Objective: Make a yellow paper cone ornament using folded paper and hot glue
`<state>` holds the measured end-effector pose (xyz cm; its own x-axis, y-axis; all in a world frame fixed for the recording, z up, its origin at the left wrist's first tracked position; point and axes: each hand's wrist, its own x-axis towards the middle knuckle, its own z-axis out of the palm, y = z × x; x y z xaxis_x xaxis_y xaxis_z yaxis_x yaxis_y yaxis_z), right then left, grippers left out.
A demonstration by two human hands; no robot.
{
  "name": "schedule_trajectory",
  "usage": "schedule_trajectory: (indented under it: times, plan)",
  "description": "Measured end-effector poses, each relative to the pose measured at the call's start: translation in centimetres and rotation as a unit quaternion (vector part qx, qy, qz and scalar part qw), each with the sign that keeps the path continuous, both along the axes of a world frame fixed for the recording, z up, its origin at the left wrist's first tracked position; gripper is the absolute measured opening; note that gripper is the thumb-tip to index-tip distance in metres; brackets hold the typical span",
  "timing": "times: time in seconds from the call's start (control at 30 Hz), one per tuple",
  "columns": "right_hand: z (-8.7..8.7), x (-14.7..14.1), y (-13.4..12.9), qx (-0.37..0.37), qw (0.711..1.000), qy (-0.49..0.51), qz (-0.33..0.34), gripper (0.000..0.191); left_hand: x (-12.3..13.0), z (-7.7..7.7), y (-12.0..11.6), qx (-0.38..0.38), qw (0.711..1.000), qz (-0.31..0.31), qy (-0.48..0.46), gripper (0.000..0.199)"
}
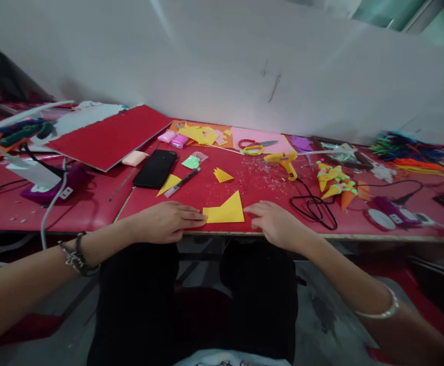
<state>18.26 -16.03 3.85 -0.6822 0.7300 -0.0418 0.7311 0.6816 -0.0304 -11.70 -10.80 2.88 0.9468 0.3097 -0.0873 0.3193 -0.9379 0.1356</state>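
Note:
A piece of yellow paper (pixel 227 211) lies flat at the table's front edge, its right side rising to a point. My left hand (pixel 170 221) rests at its left end, fingers stretched out and fingertips touching the paper. Just beyond the right edge is my right hand (pixel 271 218), fingers extended and slightly bent, apart from the paper or barely at it. A small folded yellow paper piece (pixel 223 176) lies behind the sheet. To the left are a pen (pixel 187 178), a yellow paper triangle (pixel 169 185) and a black phone (pixel 155 168).
Further back lie scissors (pixel 258 147), a yellow glue gun (pixel 285 162) with a black cable, and yellow paper scraps (pixel 197 133). Small decorated cones (pixel 334 183) and a purple power socket (pixel 399 213) stand at right. A red board (pixel 111 134) leans at left. A wall rises behind.

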Motion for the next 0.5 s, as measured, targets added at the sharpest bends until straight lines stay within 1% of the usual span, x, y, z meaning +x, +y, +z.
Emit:
schedule_trajectory:
  times: [0.07, 0.13, 0.2, 0.27, 0.33, 0.4, 0.5]
  plan:
    - [-0.1, -0.6, 0.6, -0.003, 0.997, 0.061, -0.042, 0.033, 0.1, 0.0, -0.3, 0.005, 1.0, 0.003, 0.001, 0.054]
    - [-0.7, -1.6, 1.3, -0.009, 0.991, 0.115, -0.073, 0.039, 0.1, -0.1, -0.6, 0.006, 1.0, 0.009, -0.005, 0.052]
    - [-1.2, -2.6, 1.9, -0.047, 0.989, 0.117, -0.076, 0.051, 0.2, -0.2, -0.9, 0.003, 1.0, 0.02, -0.016, 0.05]
    - [-1.4, -3.6, 2.3, -0.093, 0.987, 0.097, -0.085, 0.053, 0.3, -0.1, -1.4, -0.006, 0.999, 0.032, -0.027, 0.047]
    - [-1.0, -4.3, 2.6, -0.137, 0.983, 0.081, -0.097, 0.047, 0.6, 0.3, -1.8, -0.017, 0.997, 0.053, -0.046, 0.042]
    - [-0.4, -4.4, 2.8, -0.163, 0.978, 0.077, -0.104, 0.041, 1.2, 0.9, -2.1, -0.019, 0.992, 0.085, -0.09, 0.039]
    - [0.6, -3.8, 3.2, -0.144, 0.98, 0.092, -0.103, 0.028, 2.5, 1.5, -2.1, 0.003, 0.977, 0.128, -0.171, 0.038]
